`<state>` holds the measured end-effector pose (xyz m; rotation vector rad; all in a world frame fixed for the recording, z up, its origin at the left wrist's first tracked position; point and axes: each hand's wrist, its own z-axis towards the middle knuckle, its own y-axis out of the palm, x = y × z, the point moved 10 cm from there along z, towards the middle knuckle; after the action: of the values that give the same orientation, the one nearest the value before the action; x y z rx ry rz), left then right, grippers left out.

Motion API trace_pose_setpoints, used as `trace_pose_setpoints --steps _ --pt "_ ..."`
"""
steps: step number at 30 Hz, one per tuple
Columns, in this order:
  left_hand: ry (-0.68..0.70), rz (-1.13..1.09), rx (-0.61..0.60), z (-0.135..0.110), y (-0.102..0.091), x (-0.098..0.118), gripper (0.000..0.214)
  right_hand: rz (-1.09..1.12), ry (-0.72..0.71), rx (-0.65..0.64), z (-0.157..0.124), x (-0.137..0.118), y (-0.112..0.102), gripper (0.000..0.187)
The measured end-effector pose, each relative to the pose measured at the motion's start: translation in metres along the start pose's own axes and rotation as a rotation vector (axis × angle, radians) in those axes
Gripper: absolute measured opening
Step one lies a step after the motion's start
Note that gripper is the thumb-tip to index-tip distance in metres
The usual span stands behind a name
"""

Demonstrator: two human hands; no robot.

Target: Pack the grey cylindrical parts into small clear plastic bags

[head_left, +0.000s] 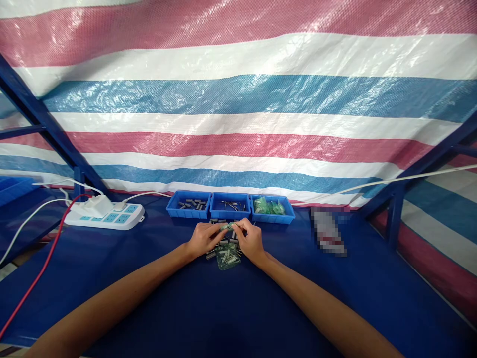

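Plastic packet (225, 226), green-tinted, pinched between the fingertips of left hand (204, 238) and right hand (251, 239).
Both hands grip it over loose metal cylinders (233, 241) on the blue tabletop (167, 303); a green bag (228, 257) of metal pieces is just nearer. Beyond, 3 blue bins stand in a row: left bin (188, 214) with cylinders, middle bin (230, 215) with thin pins, right bin (274, 219) with green packets.
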<state>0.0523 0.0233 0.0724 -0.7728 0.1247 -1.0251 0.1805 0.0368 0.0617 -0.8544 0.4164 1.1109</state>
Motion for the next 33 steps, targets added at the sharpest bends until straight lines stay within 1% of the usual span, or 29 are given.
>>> trace_pose_setpoints --steps 5,10,14,17,20,23,25,28,31,33 --pt "-0.104 -0.085 0.018 0.002 -0.003 -0.01 0.022 0.013 0.0 0.012 0.002 0.0 -0.002 0.023" --pt "-0.186 -0.111 0.038 0.0 -0.007 -0.019 0.023 0.034 -0.011 -0.053 0.004 -0.003 0.003 0.027" --pt "-0.227 -0.1 0.001 -0.002 -0.004 -0.025 0.026 -0.031 -0.071 -0.089 0.004 -0.01 0.008 0.027" --pt "-0.251 -0.093 -0.012 -0.002 -0.002 -0.029 0.034 -0.079 -0.103 -0.115 0.002 -0.012 0.013 0.037" --pt "-0.241 -0.115 -0.042 0.0 0.003 -0.028 0.04 -0.092 -0.097 -0.101 0.002 -0.01 0.013 0.039" --pt "-0.207 -0.111 -0.104 0.002 0.01 -0.024 0.037 -0.073 -0.063 -0.04 0.003 -0.006 0.006 0.038" --pt "-0.193 -0.088 -0.12 0.003 0.012 -0.021 0.032 -0.051 -0.039 -0.025 0.004 -0.003 0.003 0.036" --pt "-0.176 -0.103 -0.087 0.005 0.007 -0.016 0.025 -0.016 -0.036 -0.074 0.005 -0.004 0.007 0.032" --pt "-0.148 -0.179 -0.029 0.006 -0.001 -0.012 0.02 -0.012 -0.081 -0.116 0.004 -0.01 0.009 0.031" --pt "-0.146 -0.184 -0.001 0.006 -0.005 -0.012 0.019 0.001 -0.098 -0.124 0.004 -0.014 0.009 0.026"
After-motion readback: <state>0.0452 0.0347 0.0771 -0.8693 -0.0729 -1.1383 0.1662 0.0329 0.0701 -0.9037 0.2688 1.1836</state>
